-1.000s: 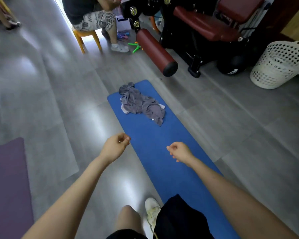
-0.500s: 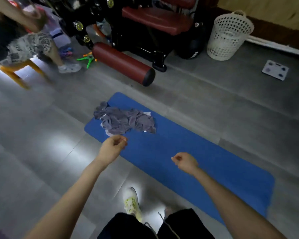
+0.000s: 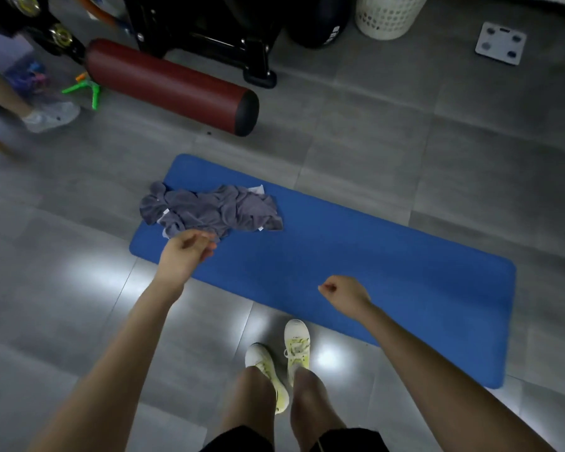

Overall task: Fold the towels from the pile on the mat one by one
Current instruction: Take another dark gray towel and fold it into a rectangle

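L hand (image 3: 185, 252) reaches toward 11 o'clock, grip half-spread at the near edge of the towel pile (image 3: 209, 210), prob. to pick one. R hand (image 3: 343, 295) hangs curled shut, empty, over the mat (image 3: 388, 256).

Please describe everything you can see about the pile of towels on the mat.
The pile of towels is a crumpled grey heap, soft like terry cloth, with small white tags and a paler piece showing at its edges. Nothing is folded yet. It lies near the left end of the blue mat, one corner hanging over the mat's edge. The left hand reaches its near edge; contact is unclear.
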A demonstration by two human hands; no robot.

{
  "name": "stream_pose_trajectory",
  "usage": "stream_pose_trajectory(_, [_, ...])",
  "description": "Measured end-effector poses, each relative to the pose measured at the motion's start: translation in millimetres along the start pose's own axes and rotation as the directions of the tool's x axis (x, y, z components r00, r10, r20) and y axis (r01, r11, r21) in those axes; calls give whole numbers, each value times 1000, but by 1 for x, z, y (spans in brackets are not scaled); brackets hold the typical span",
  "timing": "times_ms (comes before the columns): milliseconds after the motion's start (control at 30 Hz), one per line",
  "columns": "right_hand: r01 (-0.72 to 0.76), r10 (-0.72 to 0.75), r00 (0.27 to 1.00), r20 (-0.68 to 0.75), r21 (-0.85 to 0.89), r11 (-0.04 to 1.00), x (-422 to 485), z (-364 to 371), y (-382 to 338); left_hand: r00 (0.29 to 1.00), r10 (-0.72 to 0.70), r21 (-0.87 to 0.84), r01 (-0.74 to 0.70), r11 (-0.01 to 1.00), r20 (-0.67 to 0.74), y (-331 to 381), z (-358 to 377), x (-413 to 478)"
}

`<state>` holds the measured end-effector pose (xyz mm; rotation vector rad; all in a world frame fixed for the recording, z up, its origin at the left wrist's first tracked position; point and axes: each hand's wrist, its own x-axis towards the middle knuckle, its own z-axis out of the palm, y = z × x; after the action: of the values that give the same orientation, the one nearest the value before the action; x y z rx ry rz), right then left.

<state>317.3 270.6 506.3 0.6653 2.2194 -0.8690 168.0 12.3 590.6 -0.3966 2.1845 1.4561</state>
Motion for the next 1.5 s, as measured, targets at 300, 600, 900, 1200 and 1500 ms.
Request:
stream_pose_trajectory(300, [-103,109,992,-56,94,990,150,56,30,993,-117,26,117,993,-27,-115,66,138])
stream_pose_trajectory(600, [-50,59,993,-105,93,994,367,167,77,826,550,701,-465,541,124,-294,118,331])
stream_pose_trajectory(900, [226,-136,933,-334,248,942,547,257,79,519,845,899,-421,119,131,-390,133,527])
stream_pose_trajectory(1200, [341,-259,885,-387,161,926,592,297,68,800,598,980,-157,120,55,-382,134,611])
stream_pose_trajectory(1500, [386,-267,825,-498,153,910,526,291,73,214,962,897,-439,-61,170,-354,104,562])
